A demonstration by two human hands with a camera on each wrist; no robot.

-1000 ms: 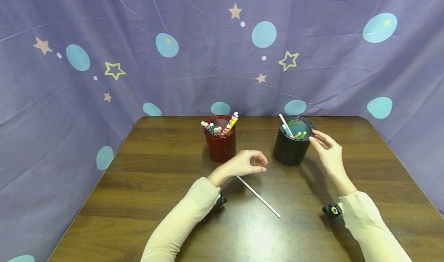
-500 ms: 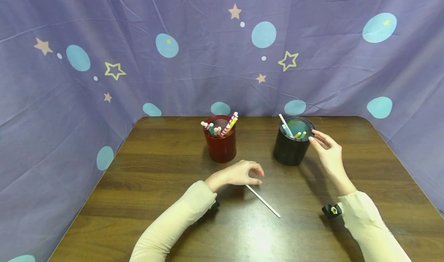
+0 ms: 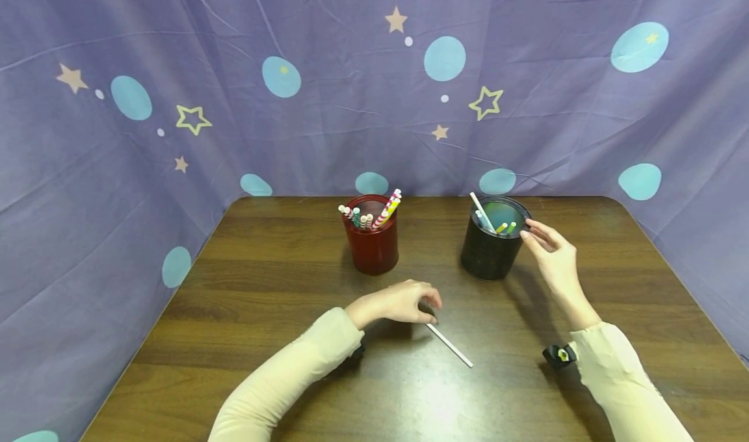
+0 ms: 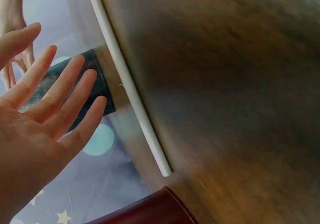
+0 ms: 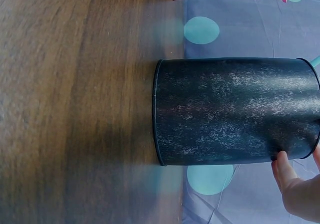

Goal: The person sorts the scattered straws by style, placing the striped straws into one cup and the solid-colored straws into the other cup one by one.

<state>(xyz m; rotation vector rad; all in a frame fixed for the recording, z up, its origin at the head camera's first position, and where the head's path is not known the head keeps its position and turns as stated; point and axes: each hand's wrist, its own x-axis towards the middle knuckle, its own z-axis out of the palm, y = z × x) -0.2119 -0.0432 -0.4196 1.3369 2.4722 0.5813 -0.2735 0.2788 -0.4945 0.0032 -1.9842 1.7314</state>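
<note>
A plain white straw (image 3: pixel 449 345) lies slantwise on the wooden table, its far end hidden behind my left hand (image 3: pixel 405 302). That hand hovers close over the straw; in the left wrist view its fingers (image 4: pixel 64 90) are spread and nearly straight, holding nothing. My right hand (image 3: pixel 554 255) pinches the right side of the rim of a black can (image 3: pixel 490 257). In the right wrist view its thumb (image 5: pixel 285 170) presses on the can's outer wall near the rim. Several straws, among them a white one (image 3: pixel 482 212), stand inside the can.
Left of the black can stands a dark red can (image 3: pixel 374 253) holding several striped and patterned straws (image 3: pixel 389 212). The wooden table (image 3: pixel 234 299) reaches back to a purple curtain (image 3: pixel 328 130) with stars and dots. A black wrist strap piece (image 3: pixel 559 355) sits under the right sleeve.
My left hand has moved down toward the near side and lowered along the white straw, covering more of its far part. The right hand and both cans have stayed put.
</note>
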